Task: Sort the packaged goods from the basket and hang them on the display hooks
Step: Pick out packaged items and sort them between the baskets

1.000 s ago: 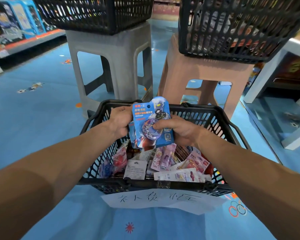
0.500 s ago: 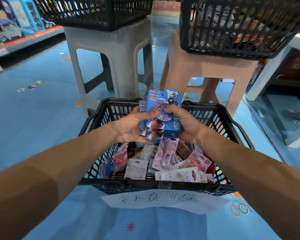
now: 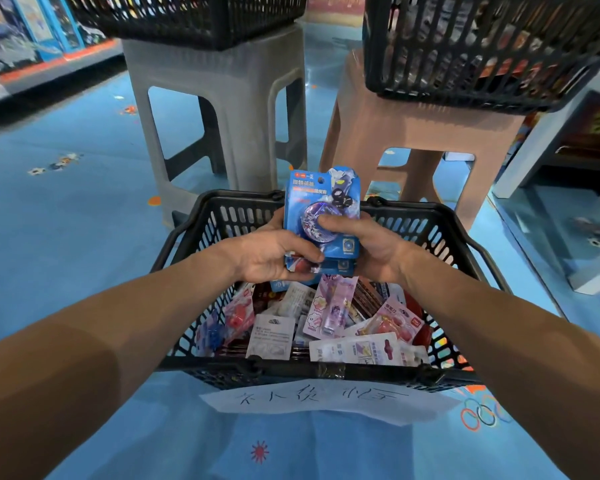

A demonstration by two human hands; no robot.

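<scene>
We are gripping a stack of matching blue packets (image 3: 322, 202) upright above the 12 o'clock end of the basket (image 3: 291, 370), left hand (image 3: 274, 252) curling round its 7 o'clock corner, right hand (image 3: 373, 249) pinching its 4 o'clock edge. We are probably squaring them so they hang together; other packets (image 3: 333, 308) are lying loose below.

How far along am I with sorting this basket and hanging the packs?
Early. Done: a small stack of matching blue packs is gathered. In hand: left hand and right hand both grip it above the basket. Left: many pink and white packs lie in the basket, and no hooks are in view, so nothing shows as hung.
</scene>
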